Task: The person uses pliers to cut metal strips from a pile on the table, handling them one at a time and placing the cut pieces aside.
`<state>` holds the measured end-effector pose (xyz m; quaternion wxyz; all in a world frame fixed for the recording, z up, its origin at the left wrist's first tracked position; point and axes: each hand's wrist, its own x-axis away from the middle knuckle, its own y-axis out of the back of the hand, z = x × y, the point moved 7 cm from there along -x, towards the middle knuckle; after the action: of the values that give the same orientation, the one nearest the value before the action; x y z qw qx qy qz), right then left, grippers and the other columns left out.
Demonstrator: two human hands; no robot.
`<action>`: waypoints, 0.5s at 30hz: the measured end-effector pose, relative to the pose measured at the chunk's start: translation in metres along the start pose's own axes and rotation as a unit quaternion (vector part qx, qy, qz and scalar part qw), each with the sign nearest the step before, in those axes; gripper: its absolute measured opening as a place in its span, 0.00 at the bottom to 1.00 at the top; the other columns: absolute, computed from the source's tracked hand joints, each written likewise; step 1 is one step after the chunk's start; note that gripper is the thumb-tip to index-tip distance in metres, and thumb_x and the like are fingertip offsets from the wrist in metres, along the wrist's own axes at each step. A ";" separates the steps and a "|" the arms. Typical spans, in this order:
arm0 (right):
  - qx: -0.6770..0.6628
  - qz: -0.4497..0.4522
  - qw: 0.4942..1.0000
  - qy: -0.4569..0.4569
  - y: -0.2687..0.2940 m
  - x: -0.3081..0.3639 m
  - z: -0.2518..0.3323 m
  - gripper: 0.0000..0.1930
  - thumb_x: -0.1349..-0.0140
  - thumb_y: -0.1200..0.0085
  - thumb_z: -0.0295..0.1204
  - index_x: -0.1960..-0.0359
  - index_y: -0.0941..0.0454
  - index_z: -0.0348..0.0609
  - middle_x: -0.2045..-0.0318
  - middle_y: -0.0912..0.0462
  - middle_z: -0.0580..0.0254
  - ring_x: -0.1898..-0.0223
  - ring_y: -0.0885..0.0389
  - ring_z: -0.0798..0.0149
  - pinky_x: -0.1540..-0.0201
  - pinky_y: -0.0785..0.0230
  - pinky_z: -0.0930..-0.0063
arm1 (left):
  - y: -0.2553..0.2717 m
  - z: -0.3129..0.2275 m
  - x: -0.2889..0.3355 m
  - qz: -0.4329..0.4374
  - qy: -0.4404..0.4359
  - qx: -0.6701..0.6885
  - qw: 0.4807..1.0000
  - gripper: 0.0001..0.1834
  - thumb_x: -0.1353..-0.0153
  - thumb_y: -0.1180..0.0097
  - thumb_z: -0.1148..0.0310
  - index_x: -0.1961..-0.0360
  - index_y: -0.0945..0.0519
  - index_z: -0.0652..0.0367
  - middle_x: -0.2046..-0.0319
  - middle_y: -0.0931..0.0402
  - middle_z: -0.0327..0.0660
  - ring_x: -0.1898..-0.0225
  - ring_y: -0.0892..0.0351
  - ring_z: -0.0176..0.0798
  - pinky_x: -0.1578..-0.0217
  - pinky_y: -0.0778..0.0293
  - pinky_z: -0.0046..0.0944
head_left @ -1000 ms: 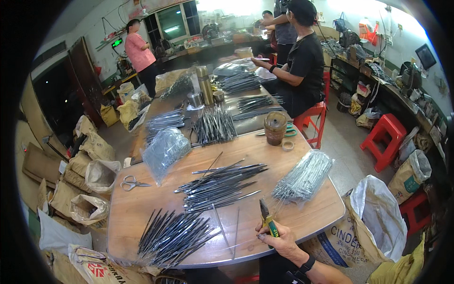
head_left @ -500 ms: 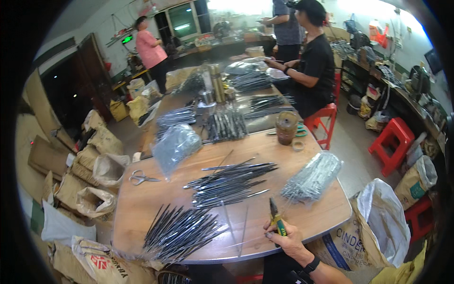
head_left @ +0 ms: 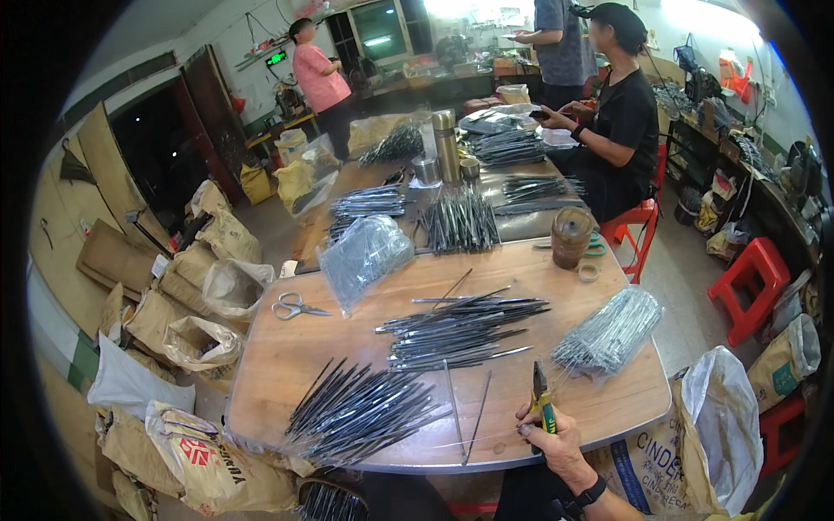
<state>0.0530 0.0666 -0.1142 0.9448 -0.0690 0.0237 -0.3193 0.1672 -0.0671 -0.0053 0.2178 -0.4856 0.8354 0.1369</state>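
Note:
My right hand is at the table's near right edge, its fingers wrapped round pliers with yellow and dark handles. The plier jaws point away from me, over the wooden tabletop. No part of my left hand shows. To the left of the pliers lie two separate thin rods. A pile of dark thin metal rods spreads at the near left, and a second rod pile lies in the middle. Beyond my hand rests a plastic-wrapped bundle of silvery rods.
Scissors and a clear plastic bag lie at the far left. A brown jar stands at the far right beside a tape roll. Open sacks flank the table. A seated person is beyond, near a red stool.
The whole scene has shifted right and slightly down in the view as the camera turned. My right hand keeps its hold on the pliers at the near edge.

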 end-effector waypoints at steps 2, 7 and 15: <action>-0.001 0.003 1.000 0.004 0.000 -0.001 -0.001 0.05 0.44 0.39 0.23 0.67 0.21 0.35 0.58 0.22 0.60 0.66 0.25 0.73 0.64 0.31 0.80 | 0.009 0.002 0.002 -0.043 0.008 -0.035 0.998 0.07 0.42 0.44 0.73 0.62 0.21 0.63 0.72 0.25 0.52 0.67 0.24 0.53 0.65 0.30 0.48; -0.003 0.000 1.000 0.001 0.000 0.000 0.002 0.05 0.43 0.39 0.23 0.67 0.21 0.35 0.58 0.22 0.60 0.67 0.25 0.73 0.64 0.31 0.79 | 0.012 -0.008 -0.001 -0.001 0.034 0.027 0.999 0.13 0.40 0.47 0.74 0.55 0.22 0.64 0.63 0.23 0.50 0.58 0.25 0.53 0.54 0.32 0.47; 0.016 -0.003 1.000 0.015 -0.002 0.001 0.008 0.06 0.44 0.39 0.25 0.68 0.21 0.34 0.59 0.21 0.60 0.67 0.25 0.73 0.65 0.32 0.79 | -0.011 -0.006 0.007 0.068 0.028 0.167 0.983 0.17 0.40 0.49 0.73 0.49 0.24 0.66 0.61 0.23 0.54 0.57 0.26 0.54 0.54 0.33 0.47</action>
<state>0.0532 0.0653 -0.1058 0.9446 -0.0488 0.0321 -0.3230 0.1721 -0.0803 -0.0035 0.2623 -0.3884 0.8834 -0.0034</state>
